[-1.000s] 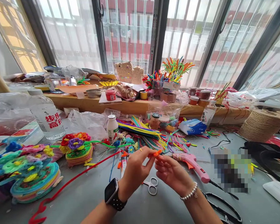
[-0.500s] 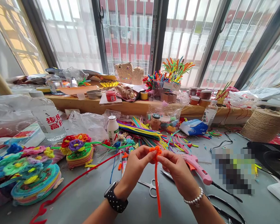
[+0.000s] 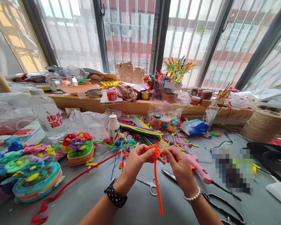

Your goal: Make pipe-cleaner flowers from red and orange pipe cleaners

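Note:
An orange pipe-cleaner flower (image 3: 157, 152) with looped petals is held up over the table, its straight orange stem (image 3: 157, 187) hanging down. My left hand (image 3: 137, 164) pinches the flower's left side between thumb and fingers. At the flower's right edge, my right hand (image 3: 178, 164) has its thumb and fingertips pressed together; whether they grip a bit of the pipe cleaner cannot be made out. Small silver scissors (image 3: 152, 185) lie on the table behind the stem. Under and beside my right wrist lie large black-handled scissors (image 3: 221, 204).
A pink glue gun (image 3: 201, 172) lies right of my hands, its cord trailing. Left are felt-flower pots (image 3: 81, 154) and a long red pipe cleaner (image 3: 81, 175). Behind are a white bottle (image 3: 113, 128), loose pipe cleaners (image 3: 140, 128) and a twine spool (image 3: 265, 125).
My right fingertips have drawn slightly rightward from the middle of the flower, showing more of its petals. My left hand and the flower have shifted a little left.

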A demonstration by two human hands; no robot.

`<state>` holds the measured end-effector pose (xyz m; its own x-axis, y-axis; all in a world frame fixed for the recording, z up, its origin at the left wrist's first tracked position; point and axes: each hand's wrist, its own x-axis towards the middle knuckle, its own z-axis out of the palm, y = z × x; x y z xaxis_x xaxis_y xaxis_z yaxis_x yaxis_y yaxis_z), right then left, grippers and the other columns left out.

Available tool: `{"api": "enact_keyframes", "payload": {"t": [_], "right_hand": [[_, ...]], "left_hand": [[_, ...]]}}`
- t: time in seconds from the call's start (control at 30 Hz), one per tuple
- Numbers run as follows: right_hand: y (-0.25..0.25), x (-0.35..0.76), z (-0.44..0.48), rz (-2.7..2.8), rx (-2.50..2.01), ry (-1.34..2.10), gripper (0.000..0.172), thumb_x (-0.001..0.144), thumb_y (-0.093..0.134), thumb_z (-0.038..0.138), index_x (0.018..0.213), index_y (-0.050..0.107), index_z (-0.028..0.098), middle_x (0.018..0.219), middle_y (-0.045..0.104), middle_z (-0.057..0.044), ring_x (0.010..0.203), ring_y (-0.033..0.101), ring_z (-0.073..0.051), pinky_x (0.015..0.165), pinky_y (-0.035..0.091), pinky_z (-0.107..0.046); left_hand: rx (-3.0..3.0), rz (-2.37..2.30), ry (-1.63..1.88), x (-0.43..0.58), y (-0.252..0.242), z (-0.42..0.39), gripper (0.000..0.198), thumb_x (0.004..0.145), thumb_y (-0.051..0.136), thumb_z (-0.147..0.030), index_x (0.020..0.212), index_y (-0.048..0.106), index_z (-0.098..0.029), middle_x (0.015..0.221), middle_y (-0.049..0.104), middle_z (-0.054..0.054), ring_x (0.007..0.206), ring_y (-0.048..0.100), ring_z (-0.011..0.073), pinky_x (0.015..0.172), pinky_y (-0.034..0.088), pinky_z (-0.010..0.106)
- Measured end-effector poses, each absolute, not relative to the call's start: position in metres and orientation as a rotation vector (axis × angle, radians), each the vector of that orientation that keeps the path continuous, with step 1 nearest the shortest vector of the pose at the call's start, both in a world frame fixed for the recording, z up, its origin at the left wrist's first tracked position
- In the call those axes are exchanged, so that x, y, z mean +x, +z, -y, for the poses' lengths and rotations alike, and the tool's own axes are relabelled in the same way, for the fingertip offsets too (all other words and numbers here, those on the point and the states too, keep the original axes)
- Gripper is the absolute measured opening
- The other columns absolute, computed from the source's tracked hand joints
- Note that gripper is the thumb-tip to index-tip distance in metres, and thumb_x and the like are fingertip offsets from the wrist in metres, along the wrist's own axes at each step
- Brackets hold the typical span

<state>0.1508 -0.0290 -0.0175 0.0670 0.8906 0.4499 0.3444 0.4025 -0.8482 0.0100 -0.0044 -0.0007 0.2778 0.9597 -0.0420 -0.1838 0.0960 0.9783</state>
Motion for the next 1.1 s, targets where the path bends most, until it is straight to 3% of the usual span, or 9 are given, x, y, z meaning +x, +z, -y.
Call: {"api": "enact_keyframes", "payload": {"t": [0.13,0.23,0.37,0.57,0.77,1.0,1.1], "right_hand": [[-0.024,0.151,0.03,1.712,-1.169,-0.083,0.014,0.077,0.048,0.018,0.088,0.056,0.019,0.081,0.053,-0.006,0.073,0.051,-0.017,0.063,0.042,-0.029],[-0.026,0.149,0.032,1.808,-1.124,-0.394,0.014,0.077,0.049,0.013,0.088,0.056,0.018,0.079,0.055,-0.006,0.074,0.053,-0.017,0.065,0.043,-0.029],[-0.027,0.149,0.033,1.867,-1.113,-0.56,0.013,0.077,0.049,0.011,0.084,0.058,0.017,0.075,0.058,-0.006,0.067,0.053,-0.016,0.061,0.044,-0.028],[-0.027,0.147,0.033,1.894,-1.109,-0.515,0.012,0.077,0.048,0.011,0.082,0.057,0.017,0.072,0.057,-0.005,0.065,0.051,-0.016,0.061,0.043,-0.029],[-0.026,0.14,0.035,1.66,-1.223,0.077,0.011,0.075,0.049,0.019,0.065,0.053,0.017,0.064,0.05,-0.002,0.06,0.046,-0.014,0.053,0.039,-0.027],[-0.024,0.139,0.032,0.92,-1.075,1.407,0.017,0.065,0.059,0.03,0.057,0.052,0.016,0.05,0.039,0.005,0.045,0.034,-0.008,0.044,0.029,-0.021],[-0.021,0.142,0.032,0.645,-0.894,1.767,0.016,0.061,0.063,0.027,0.056,0.053,0.015,0.052,0.038,0.005,0.044,0.032,-0.006,0.045,0.03,-0.021]], "left_hand": [[1.181,-0.936,1.075,0.011,-0.003,0.004,0.021,0.065,0.061,-0.031,0.066,0.055,-0.012,0.063,0.058,0.002,0.059,0.054,0.0108,0.06,0.046,0.024],[1.246,-0.945,1.092,0.012,-0.005,0.004,0.021,0.064,0.061,-0.032,0.065,0.055,-0.012,0.061,0.056,0.0,0.058,0.054,0.0108,0.058,0.046,0.023],[1.298,-0.99,1.112,0.014,-0.008,0.005,0.022,0.063,0.06,-0.034,0.064,0.053,-0.013,0.059,0.055,-0.001,0.057,0.055,0.0118,0.055,0.047,0.023],[1.46,-1.082,1.143,0.015,-0.012,0.007,0.025,0.068,0.055,-0.038,0.065,0.053,-0.014,0.062,0.057,0.001,0.058,0.056,0.0137,0.054,0.046,0.023],[1.773,-1.162,1.237,0.015,-0.015,0.011,0.019,0.074,0.047,-0.033,0.069,0.056,-0.017,0.067,0.06,0.003,0.062,0.055,0.0143,0.057,0.043,0.024],[2.101,-1.125,1.309,0.013,-0.01,0.016,0.013,0.076,0.047,-0.025,0.073,0.059,-0.019,0.069,0.06,0.002,0.064,0.053,0.0134,0.061,0.04,0.024],[1.954,-1.024,1.319,0.013,-0.006,0.017,0.012,0.075,0.049,-0.026,0.073,0.058,-0.017,0.07,0.059,0.002,0.066,0.054,0.013,0.063,0.042,0.023]]}}
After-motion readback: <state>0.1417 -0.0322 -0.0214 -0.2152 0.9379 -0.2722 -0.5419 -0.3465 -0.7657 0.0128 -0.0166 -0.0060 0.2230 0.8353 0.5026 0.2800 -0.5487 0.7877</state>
